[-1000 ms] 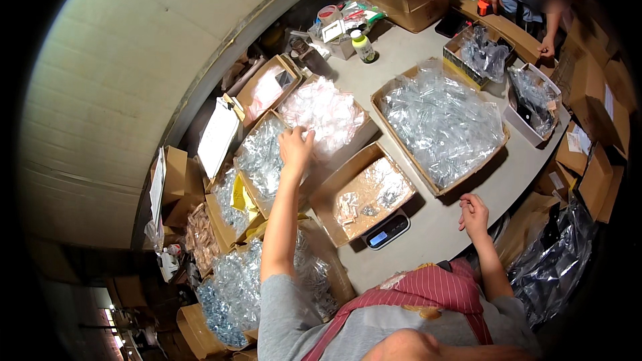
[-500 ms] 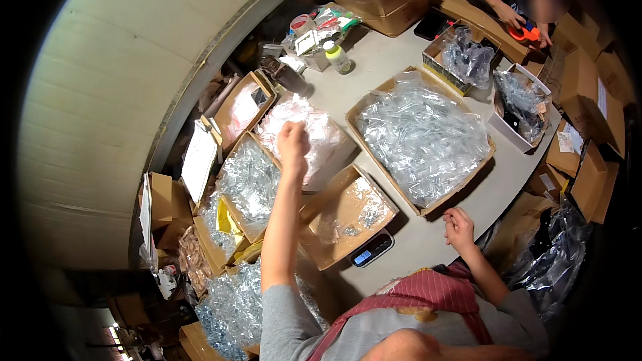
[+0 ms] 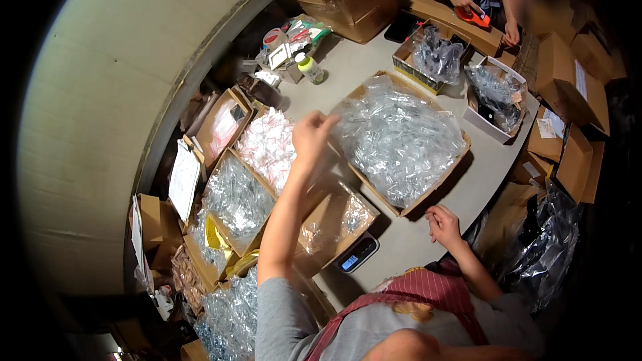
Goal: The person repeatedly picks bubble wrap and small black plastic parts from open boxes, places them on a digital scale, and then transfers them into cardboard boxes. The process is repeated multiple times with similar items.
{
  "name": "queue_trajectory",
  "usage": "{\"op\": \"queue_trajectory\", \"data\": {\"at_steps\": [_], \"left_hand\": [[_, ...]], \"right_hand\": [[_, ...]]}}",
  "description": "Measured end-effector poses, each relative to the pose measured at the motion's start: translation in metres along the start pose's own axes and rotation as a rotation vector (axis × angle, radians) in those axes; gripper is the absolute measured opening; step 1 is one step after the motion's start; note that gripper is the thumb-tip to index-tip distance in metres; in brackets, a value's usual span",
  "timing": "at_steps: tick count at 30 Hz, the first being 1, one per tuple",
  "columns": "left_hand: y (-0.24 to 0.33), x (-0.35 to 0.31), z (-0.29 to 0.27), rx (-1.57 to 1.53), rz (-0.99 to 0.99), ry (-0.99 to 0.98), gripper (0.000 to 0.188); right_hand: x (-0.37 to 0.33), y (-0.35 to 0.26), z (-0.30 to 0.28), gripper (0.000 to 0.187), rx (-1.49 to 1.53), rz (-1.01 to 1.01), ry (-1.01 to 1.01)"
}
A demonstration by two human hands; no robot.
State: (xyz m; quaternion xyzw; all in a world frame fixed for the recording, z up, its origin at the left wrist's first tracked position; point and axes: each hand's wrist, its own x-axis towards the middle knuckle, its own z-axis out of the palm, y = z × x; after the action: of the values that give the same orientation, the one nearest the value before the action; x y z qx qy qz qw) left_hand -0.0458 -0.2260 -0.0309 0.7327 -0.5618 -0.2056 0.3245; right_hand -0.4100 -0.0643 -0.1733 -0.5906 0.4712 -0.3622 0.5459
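Note:
My left hand (image 3: pixel 311 139) is raised between the bin of small white-and-pink packets (image 3: pixel 266 147) and the large shallow box of clear plastic packets (image 3: pixel 402 135). Its fingers are drawn together in a pinch toward the large box and slightly blurred; whatever they hold, if anything, is hidden. Below that forearm, an open cardboard box (image 3: pixel 324 234) with a few small clear packets at one end sits on a digital scale (image 3: pixel 357 252) with a lit display. By the near table edge, close to the large box's corner, my right hand (image 3: pixel 443 224) is loosely curled, with nothing visible in it.
Boxes of clear packets (image 3: pixel 237 194) line the left side. A yellow-capped bottle (image 3: pixel 309 69) and a tape roll (image 3: pixel 273 39) stand farther back. At the far right are smaller boxes (image 3: pixel 495 100) with bagged parts and a co-worker's hand (image 3: pixel 461 0) beside an orange tool (image 3: pixel 473 17).
My left hand has moved from above the white-and-pink packets rightward to the large box's edge. My right hand stays curled near the table edge. The view has shifted slightly; the co-worker's hands have separated.

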Motion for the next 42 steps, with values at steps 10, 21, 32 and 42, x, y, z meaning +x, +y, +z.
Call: {"op": "queue_trajectory", "data": {"at_steps": [10, 21, 32, 42], "left_hand": [[-0.001, -0.107, -0.099, -1.000, -0.289, -0.151, 0.004], [-0.038, -0.154, -0.075, -0.281, -0.260, -0.705, 0.028], [-0.055, -0.215, -0.175, -0.062, -0.262, -0.056, 0.017], [-0.105, -0.360, -0.161, 0.394, -0.429, 0.057, 0.077]], "right_hand": [[-0.002, 0.007, 0.002, 0.012, 0.060, 0.022, -0.008], [-0.002, 0.008, 0.000, 0.014, 0.080, 0.023, -0.039], [-0.004, 0.035, -0.004, 0.020, 0.189, 0.074, -0.069], [-0.002, 0.031, 0.007, 0.024, 0.070, 0.108, -0.017]]}}
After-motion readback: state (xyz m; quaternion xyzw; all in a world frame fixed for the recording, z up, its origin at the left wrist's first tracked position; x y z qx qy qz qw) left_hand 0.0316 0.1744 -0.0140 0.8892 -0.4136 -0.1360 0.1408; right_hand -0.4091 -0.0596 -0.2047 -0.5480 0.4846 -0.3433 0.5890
